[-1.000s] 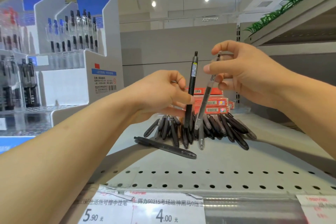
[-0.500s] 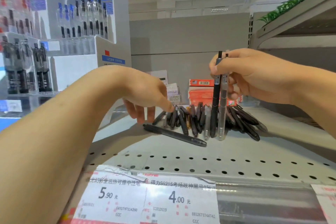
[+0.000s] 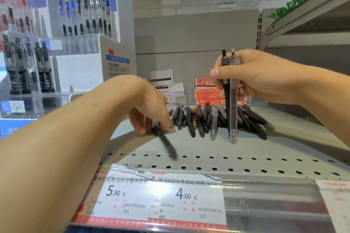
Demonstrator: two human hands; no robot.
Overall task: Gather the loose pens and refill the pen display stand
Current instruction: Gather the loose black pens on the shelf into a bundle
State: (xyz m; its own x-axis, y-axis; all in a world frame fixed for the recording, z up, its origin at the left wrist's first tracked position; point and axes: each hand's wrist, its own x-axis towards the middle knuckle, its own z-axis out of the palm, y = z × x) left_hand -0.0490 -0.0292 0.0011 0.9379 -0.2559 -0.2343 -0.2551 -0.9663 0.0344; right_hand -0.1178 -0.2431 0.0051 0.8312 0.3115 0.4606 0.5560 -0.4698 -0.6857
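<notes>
A heap of loose dark pens lies on the grey perforated shelf. My right hand grips two pens upright, a black one and a clear one, their lower ends down at the heap. My left hand reaches down and pinches the end of a single black pen, which slants toward the shelf front and is blurred. The white pen display stand with upright pens rises at the left.
Red boxes and white cartons are stacked behind the heap. Price labels run along the shelf's front edge. A higher shelf juts out at the right, with green plants on top.
My left hand dropped to the shelf and took hold of the lone black pen, swinging it. My right hand came to hold two pens side by side and lowered them.
</notes>
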